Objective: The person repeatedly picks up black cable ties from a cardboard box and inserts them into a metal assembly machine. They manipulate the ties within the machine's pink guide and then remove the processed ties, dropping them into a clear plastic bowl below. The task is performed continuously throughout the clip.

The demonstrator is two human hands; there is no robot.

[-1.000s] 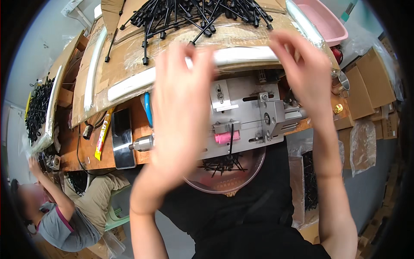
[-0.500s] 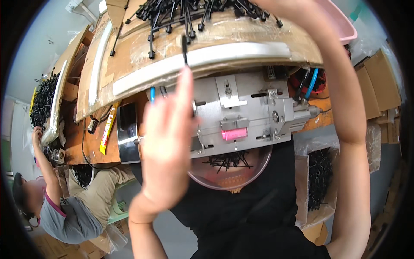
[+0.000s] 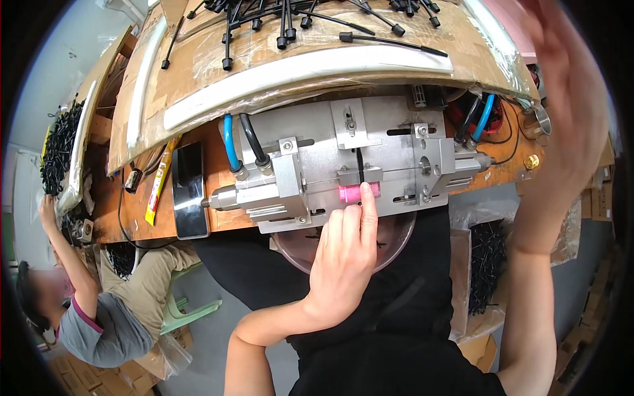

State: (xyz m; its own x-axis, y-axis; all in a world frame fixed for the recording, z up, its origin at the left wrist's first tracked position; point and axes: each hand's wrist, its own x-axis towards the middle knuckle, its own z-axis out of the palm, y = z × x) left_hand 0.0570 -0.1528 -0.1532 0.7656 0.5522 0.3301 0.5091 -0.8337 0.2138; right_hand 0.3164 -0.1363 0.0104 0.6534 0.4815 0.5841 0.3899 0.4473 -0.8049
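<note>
My left hand (image 3: 343, 261) reaches over the front of a metal fixture (image 3: 323, 148). Its index finger is stretched onto a pink block (image 3: 350, 193), against a thin black rod (image 3: 360, 162). The other fingers are curled, and the thumb is hidden. The rod stands lengthwise in a slotted metal holder (image 3: 350, 173), its lower end under my fingertip. My right hand (image 3: 571, 99) is raised at the far right, smeared by motion, so its fingers cannot be read.
Black headed rods (image 3: 290, 26) lie on a cardboard-covered shelf (image 3: 198, 82) behind the fixture. A phone (image 3: 190, 191) rests at left. A bowl (image 3: 290, 249) sits under the fixture's front edge. A box of black parts (image 3: 487, 267) stands right. Another person (image 3: 105, 330) works at far left.
My left hand has come down and right from above the fixture, bringing the black rod into the holder. My right hand has swung from the shelf's rods out to the right.
</note>
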